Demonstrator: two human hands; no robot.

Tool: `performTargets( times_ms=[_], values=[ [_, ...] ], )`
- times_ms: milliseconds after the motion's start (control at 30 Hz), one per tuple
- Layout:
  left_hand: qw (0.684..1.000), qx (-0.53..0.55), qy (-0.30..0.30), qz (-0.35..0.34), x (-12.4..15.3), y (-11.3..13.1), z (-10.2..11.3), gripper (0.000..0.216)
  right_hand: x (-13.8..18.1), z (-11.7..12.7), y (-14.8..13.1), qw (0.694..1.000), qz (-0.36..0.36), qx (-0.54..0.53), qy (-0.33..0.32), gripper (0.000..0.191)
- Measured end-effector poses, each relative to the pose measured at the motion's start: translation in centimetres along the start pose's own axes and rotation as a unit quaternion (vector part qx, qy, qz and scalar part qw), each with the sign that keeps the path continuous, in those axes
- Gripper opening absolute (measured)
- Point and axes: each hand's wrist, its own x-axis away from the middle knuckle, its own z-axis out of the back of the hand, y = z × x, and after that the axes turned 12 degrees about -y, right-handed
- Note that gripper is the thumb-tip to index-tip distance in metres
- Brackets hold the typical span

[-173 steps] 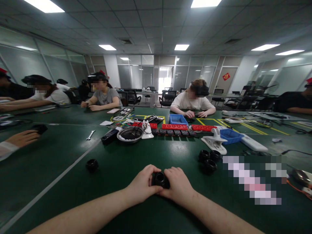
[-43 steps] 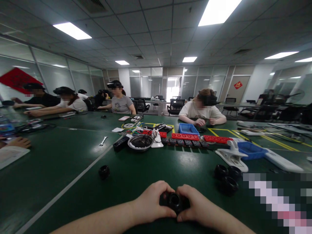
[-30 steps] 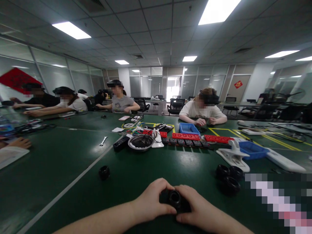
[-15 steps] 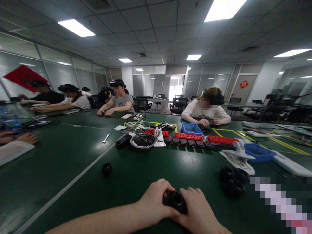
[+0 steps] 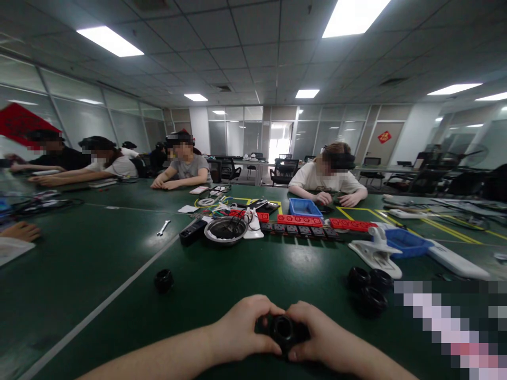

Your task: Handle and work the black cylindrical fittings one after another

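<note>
Close in front of me, a glossy black ring-shaped part (image 5: 282, 328) with a round hole through it is held between both hands. My left hand (image 5: 247, 327) curls round its left side, thumb at the near edge and fingertips at the far edge. From the right, my right hand (image 5: 322, 333) grips it with fingers and thumb bent. Dark material shows beside the ring within both grips, but its shape is unclear. A similar black ring (image 5: 163, 281) sits alone to the left. Three more black rings (image 5: 373, 301) stand clustered on the right.
Across the green table (image 5: 130, 322) lie a wrench (image 5: 163, 228), a metal bowl (image 5: 225, 231), red socket strips (image 5: 300, 220), a white clamp stand (image 5: 374, 253) and blue trays (image 5: 407, 242). Several people sit around it, including one opposite (image 5: 327, 182).
My view has turned slightly right, so the table things appear shifted left. My right hand has shifted its hold on the ring, with its fingers and thumb now at the ring's right side.
</note>
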Motion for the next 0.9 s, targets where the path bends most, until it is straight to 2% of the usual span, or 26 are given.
performTargets(
  times_ms=[67,200,300,367,467,567,633,733,833,900],
  values=[
    [1.000,0.000,0.017,0.021,-0.1,0.0,-0.4,0.043,-0.4,-0.7,0.0,0.999,-0.034,0.027,0.022,0.038],
    [0.992,-0.023,0.076,0.095,-0.2,0.2,-1.3,0.039,-1.1,-2.3,-0.5,0.982,-0.074,0.136,0.113,0.040],
    [0.992,-0.032,0.085,0.090,-0.2,0.5,-1.3,0.036,-1.0,-2.6,-0.9,0.970,-0.068,0.188,0.138,0.041],
    [0.995,-0.027,0.068,0.062,-0.1,0.6,-0.9,0.037,-0.6,-2.2,-0.9,0.974,-0.057,0.179,0.129,0.044],
    [0.999,-0.016,0.026,0.024,0.2,0.6,-0.2,0.040,0.1,-1.2,-0.7,0.992,0.000,0.082,0.096,0.046],
    [1.000,0.008,0.001,0.020,0.3,0.3,0.3,0.042,0.3,-0.3,-0.3,0.997,0.057,-0.042,0.032,0.046],
    [0.999,0.029,-0.005,0.026,0.3,0.1,0.4,0.043,0.2,0.0,-0.1,0.995,0.059,-0.075,-0.005,0.041],
    [0.998,0.047,0.005,0.038,0.2,0.1,0.2,0.044,-0.1,0.1,0.2,0.998,0.034,-0.057,-0.017,0.031],
    [0.998,0.032,0.029,0.050,0.1,0.3,-0.2,0.042,-0.3,0.0,0.2,1.000,0.008,-0.008,0.005,0.022],
    [0.997,0.016,0.044,0.055,0.1,0.5,-0.4,0.039,-0.5,-0.3,0.2,0.999,-0.004,0.037,0.022,0.024]
  ],
)
